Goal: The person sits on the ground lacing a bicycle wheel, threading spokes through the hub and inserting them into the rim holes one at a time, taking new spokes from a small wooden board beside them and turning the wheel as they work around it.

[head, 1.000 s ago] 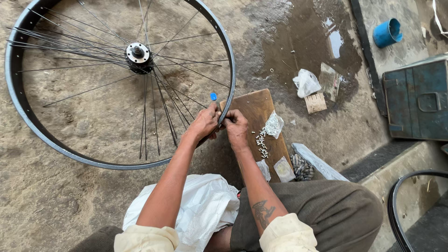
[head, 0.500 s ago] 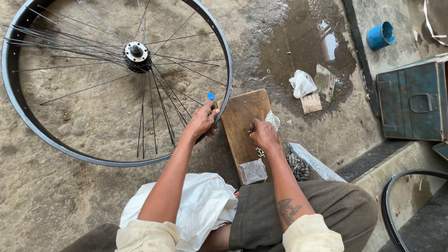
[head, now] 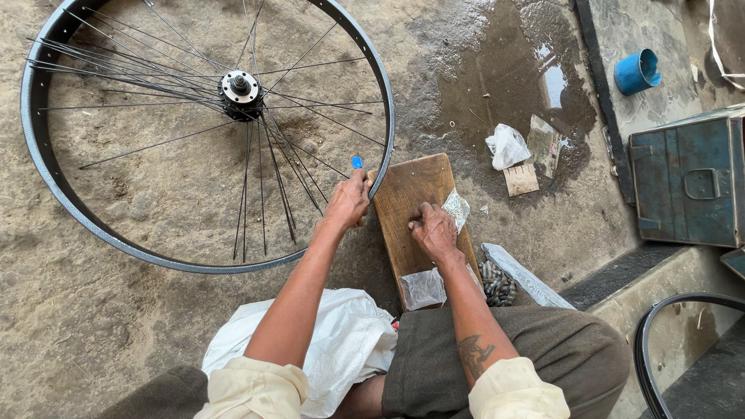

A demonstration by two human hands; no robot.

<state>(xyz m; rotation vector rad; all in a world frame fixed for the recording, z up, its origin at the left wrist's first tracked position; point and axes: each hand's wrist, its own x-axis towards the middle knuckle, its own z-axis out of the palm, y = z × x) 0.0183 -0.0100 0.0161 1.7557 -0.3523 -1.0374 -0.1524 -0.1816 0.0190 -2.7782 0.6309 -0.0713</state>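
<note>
Head view: bare ground [head: 93, 326], gritty and brown, wet patch [head: 497, 85] at upper right. On it, lying flat, large bicycle wheel [head: 209, 132]: dark rim, hub [head: 239, 87] near centre, thin spokes, several loose and bunched to the left. At right edge, blue metal box [head: 687, 182]; beyond it, small blue cup [head: 636, 71] on its side. Below the wheel, white sack [head: 334, 341] across the lap. Just right of the rim, wooden board [head: 415, 209] flat on the ground, small clear plastic bags on it. Left hand [head: 348, 203] at the rim's near right edge, clenched on a tool with a small blue tip [head: 357, 161]. Right hand [head: 434, 230] resting on the board, fingers curled down onto tiny parts; whether anything is pinched, cannot tell.
</note>
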